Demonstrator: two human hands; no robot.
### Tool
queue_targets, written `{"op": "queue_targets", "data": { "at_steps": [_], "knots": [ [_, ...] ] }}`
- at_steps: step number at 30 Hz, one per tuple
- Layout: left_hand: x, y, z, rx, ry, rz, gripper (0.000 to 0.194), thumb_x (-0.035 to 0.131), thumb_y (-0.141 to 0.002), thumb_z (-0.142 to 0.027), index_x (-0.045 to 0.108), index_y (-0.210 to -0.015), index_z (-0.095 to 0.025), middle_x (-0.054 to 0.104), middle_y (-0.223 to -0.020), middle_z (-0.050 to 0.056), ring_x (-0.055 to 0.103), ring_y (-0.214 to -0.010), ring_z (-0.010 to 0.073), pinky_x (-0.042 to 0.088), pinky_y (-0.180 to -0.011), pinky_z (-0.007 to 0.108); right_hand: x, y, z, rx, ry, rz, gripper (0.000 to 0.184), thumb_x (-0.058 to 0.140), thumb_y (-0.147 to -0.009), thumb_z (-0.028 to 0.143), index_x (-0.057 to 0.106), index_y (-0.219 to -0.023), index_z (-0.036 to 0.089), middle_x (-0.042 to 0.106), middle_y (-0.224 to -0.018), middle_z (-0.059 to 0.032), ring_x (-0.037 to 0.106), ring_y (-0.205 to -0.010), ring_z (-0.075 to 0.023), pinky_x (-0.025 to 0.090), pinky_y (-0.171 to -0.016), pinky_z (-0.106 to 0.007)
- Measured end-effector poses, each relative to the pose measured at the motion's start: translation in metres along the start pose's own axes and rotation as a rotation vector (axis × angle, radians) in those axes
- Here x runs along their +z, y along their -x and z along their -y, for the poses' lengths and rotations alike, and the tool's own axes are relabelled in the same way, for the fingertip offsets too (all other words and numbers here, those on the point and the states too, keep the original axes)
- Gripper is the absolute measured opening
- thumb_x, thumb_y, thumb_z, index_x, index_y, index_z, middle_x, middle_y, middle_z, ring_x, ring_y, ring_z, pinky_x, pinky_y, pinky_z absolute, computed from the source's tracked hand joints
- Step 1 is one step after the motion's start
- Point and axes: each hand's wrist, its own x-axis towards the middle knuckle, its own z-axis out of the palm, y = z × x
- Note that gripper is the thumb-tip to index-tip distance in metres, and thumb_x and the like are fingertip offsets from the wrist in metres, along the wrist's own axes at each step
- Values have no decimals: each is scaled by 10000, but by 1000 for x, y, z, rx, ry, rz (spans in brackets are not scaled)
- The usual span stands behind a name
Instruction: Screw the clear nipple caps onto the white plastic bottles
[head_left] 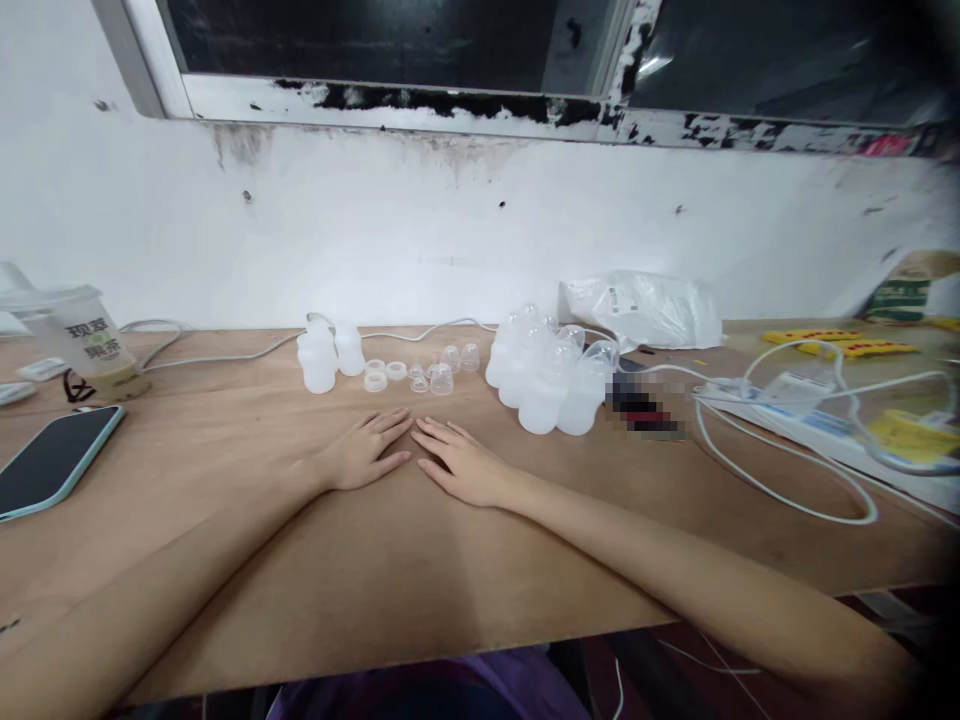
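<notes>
My left hand lies flat on the wooden table, fingers stretched out, holding nothing. My right hand rests flat opposite it, with the fingertips of both close together. Just beyond them are several white collar rings, clear nipples and clear dome caps. Behind my left hand stand white baby bottle bodies without tops. A cluster of baby bottles with clear domes stands upright beyond my right hand, to its right.
At the left are a drink cup and a phone. A plastic bag lies against the wall. On the right, a power strip trails looped white cables near yellow packets. The table's front edge runs below my forearms.
</notes>
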Motion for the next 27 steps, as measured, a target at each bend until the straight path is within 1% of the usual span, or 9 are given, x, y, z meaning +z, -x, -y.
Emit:
{"op": "queue_targets", "data": {
  "at_steps": [2,4,6,9,12,15,19,24,27],
  "knots": [
    [6,-5,8,-63,-23,-58,486,232,-854,-414,299,-1275,-181,256,-1365,74,219,-1251,181,202,-1022,347,1,-3,-4,17,-25,-44,437,325,-838,330,400,-1222,136,350,-1303,-117,291,-1217,-210,252,-997,-389],
    [11,-13,17,-205,-75,-176,462,241,-855,-354,320,-1259,-145,249,-1362,107,210,-1252,215,222,-1009,378,3,-11,-11,55,-43,-130,428,364,-819,292,395,-1214,130,391,-1248,-127,383,-1142,-198,316,-953,-349],
    [14,-23,27,-312,-141,-263,461,275,-841,-312,319,-1251,-104,239,-1360,139,188,-1255,251,233,-996,410,5,-27,-22,98,-46,-229,456,396,-798,248,353,-1231,112,451,-1157,-138,464,-1030,-189,364,-893,-333],
    [13,-36,36,-408,-198,-325,458,327,-820,-295,355,-1214,-64,314,-1313,178,266,-1216,293,273,-958,446,7,-58,-40,187,-62,-314,461,391,-804,224,320,-1246,109,571,-927,-107,537,-825,-179,410,-763,-319],
    [11,-39,36,-412,-209,-347,432,359,-804,-293,413,-1152,-42,417,-1228,203,362,-1148,307,328,-907,450,8,-86,-54,298,-63,-406,302,324,-838,223,506,-1048,105,596,-825,-112,542,-760,-186,397,-706,-310],
    [8,-37,32,-351,-211,-372,344,369,-798,-265,482,-1068,-84,482,-1164,164,411,-1098,274,363,-881,405,9,-100,-60,291,-75,-407,261,329,-835,198,574,-815,109,601,-742,-98,539,-702,-169,387,-667,-283],
    [2,-32,24,-259,-201,-386,212,386,-785,-226,547,-899,-150,567,-1000,85,492,-949,216,405,-816,337,10,-91,-52,229,-102,-388,204,373,-827,210,563,-803,138,601,-726,-48,531,-663,-128,379,-632,-233],
    [-3,-22,8,-187,-169,-429,148,412,-772,-219,553,-770,-170,578,-831,53,508,-822,182,418,-744,309,5,-58,-30,27,-113,-363,180,388,-834,237,549,-866,164,551,-812,-32,507,-721,-113,376,-681,-229],
    [-4,-15,-2,-156,-137,-455,127,436,-762,-243,546,-744,-180,563,-783,44,502,-799,182,420,-713,307,0,-39,-23,35,-98,-365,204,383,-840,280,551,-868,167,502,-858,-41,486,-726,-111,379,-679,-233]
  ]
}}
